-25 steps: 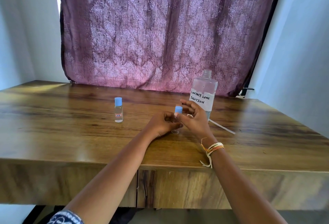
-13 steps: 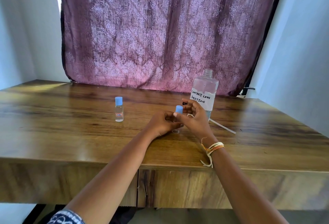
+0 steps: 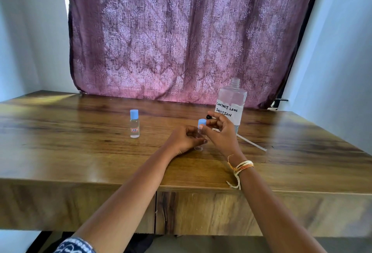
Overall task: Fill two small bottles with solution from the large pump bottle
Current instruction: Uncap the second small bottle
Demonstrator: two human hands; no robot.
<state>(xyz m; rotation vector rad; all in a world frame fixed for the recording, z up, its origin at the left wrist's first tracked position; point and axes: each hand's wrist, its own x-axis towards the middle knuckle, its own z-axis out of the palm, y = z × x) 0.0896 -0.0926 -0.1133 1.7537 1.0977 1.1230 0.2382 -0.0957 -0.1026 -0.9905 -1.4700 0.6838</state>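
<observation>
The blue cap (image 3: 202, 122) is pinched by the right hand (image 3: 220, 134), its grip shifted round since a moment ago; the small bottle (image 3: 199, 142) is gripped upright on the table (image 3: 80, 152) by the left hand (image 3: 184, 139). Capping seems underway; the second bottle (image 3: 134, 124) stands capped, the large bottle (image 3: 231, 104) behind.

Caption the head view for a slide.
Left hand steadies small bottle; right hand grips its blue cap.

Wooden worktop (image 3: 80, 152) in corner; patterned purple curtain (image 3: 181, 37) behind it, backlit, pale walls (image 3: 338, 51) either side.
</observation>
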